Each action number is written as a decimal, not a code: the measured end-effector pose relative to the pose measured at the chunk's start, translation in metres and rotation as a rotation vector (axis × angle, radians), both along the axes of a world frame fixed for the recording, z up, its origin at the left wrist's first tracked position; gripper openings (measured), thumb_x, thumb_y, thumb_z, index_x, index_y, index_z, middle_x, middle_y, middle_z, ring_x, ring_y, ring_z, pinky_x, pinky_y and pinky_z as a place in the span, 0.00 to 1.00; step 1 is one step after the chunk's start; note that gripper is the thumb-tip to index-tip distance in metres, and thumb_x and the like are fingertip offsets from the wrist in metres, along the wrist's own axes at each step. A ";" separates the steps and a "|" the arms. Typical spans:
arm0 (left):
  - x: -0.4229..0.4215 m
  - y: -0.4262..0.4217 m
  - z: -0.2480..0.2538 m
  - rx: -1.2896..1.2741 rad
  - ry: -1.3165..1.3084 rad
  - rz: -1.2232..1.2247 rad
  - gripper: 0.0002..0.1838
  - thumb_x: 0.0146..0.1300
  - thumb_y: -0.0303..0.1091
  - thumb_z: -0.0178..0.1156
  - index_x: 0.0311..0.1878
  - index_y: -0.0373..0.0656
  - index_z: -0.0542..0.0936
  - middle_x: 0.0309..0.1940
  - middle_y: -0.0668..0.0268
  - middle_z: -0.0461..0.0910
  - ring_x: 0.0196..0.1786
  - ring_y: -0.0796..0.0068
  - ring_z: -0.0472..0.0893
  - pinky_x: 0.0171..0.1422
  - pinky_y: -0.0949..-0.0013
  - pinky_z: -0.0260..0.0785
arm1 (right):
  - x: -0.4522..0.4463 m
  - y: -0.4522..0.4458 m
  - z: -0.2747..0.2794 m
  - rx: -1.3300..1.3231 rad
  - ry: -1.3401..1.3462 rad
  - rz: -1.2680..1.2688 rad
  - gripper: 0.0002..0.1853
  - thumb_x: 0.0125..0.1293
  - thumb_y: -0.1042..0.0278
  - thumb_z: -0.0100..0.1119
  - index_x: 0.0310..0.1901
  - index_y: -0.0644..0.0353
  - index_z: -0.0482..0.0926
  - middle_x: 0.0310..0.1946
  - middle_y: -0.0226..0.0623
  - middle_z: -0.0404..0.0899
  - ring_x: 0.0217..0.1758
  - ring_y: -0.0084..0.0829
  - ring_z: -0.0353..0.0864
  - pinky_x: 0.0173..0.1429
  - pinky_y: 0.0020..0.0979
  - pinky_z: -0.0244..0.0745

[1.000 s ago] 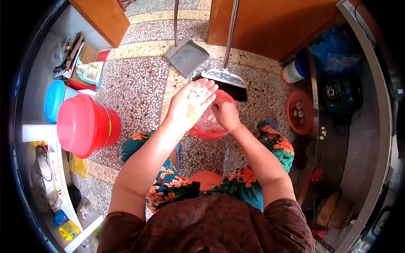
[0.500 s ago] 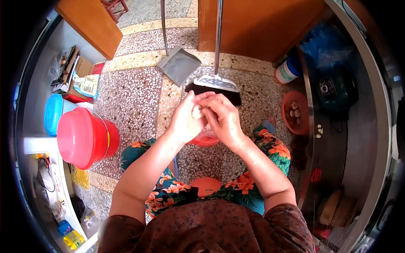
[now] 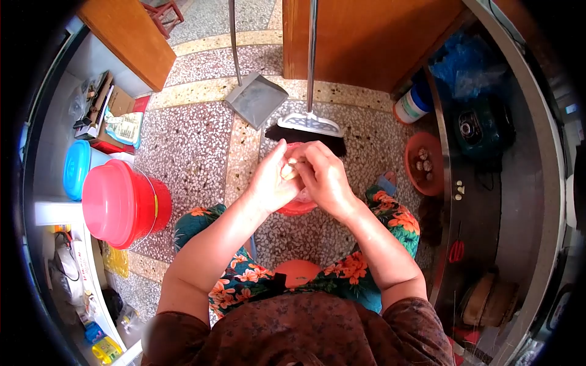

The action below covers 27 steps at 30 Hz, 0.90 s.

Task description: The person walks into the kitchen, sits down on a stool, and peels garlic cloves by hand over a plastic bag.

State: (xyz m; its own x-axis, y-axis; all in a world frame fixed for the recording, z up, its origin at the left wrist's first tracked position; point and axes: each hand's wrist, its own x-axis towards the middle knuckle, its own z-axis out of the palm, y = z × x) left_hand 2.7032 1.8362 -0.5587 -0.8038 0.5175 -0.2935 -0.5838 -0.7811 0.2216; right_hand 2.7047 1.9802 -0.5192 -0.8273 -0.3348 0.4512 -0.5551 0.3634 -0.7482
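Note:
Pale garlic cloves (image 3: pixel 287 172) lie in my left hand (image 3: pixel 268 183), which is cupped around them with its thumb up. Above the palm, my right hand (image 3: pixel 329 180) is bent in with thumb and fingertips pinched at a clove. Both hands meet over a red basin (image 3: pixel 298 208), and they hide most of it. Some pale bits show inside the basin between my wrists. To the right, an orange-red bowl (image 3: pixel 411 178) on the floor holds several garlic bulbs (image 3: pixel 423 163).
A broom (image 3: pixel 310 125) and a grey dustpan (image 3: pixel 256 100) stand just ahead. At left are a lidded red bucket (image 3: pixel 113 201) and a blue-lidded tub (image 3: pixel 77 169). On the right-hand shelf lie a few cloves (image 3: pixel 459 190) and red scissors (image 3: pixel 456 251). A wooden door (image 3: pixel 366 43) stands beyond.
Both hands have come slightly lower, toward my body. The right fingers have shifted over the cloves, and more of the cloves shows in the left palm. The view has tilted a little.

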 end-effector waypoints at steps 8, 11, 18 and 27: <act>0.002 0.002 0.014 -0.340 0.042 0.122 0.13 0.71 0.40 0.48 0.44 0.39 0.75 0.30 0.67 0.74 0.32 0.73 0.75 0.36 0.70 0.70 | -0.001 0.008 -0.001 -0.721 -0.741 0.138 0.03 0.68 0.76 0.52 0.41 0.62 0.74 0.30 0.27 0.75 0.29 0.15 0.70 0.34 0.19 0.69; 0.002 -0.009 0.014 -0.443 0.305 0.190 0.10 0.65 0.30 0.58 0.49 0.40 0.77 0.33 0.70 0.77 0.29 0.90 0.69 0.29 0.85 0.61 | -0.002 0.008 0.000 -0.816 -0.846 0.144 0.03 0.67 0.75 0.54 0.42 0.62 0.74 0.30 0.27 0.76 0.28 0.15 0.71 0.34 0.18 0.69; 0.007 -0.003 0.035 -0.799 0.513 0.199 0.10 0.62 0.26 0.61 0.47 0.37 0.76 0.32 0.71 0.77 0.31 0.87 0.74 0.33 0.83 0.67 | -0.002 0.004 -0.009 -0.878 -0.791 0.087 0.01 0.66 0.77 0.55 0.38 0.61 0.73 0.29 0.27 0.76 0.31 0.15 0.74 0.36 0.18 0.72; 0.004 -0.004 0.026 -0.972 0.591 0.274 0.08 0.57 0.18 0.61 0.41 0.36 0.78 0.29 0.71 0.74 0.33 0.83 0.75 0.39 0.79 0.71 | 0.001 -0.005 -0.016 -0.823 -0.822 0.063 0.02 0.66 0.76 0.56 0.39 0.62 0.74 0.32 0.28 0.77 0.34 0.17 0.75 0.42 0.20 0.74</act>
State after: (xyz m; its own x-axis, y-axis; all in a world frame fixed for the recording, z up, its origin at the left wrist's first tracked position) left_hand 2.7068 1.8320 -0.5328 -0.9975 0.0691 -0.0132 -0.0279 -0.2169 0.9758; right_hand 2.7057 1.9756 -0.5356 -0.9640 -0.2409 -0.1130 0.2067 -0.4105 -0.8881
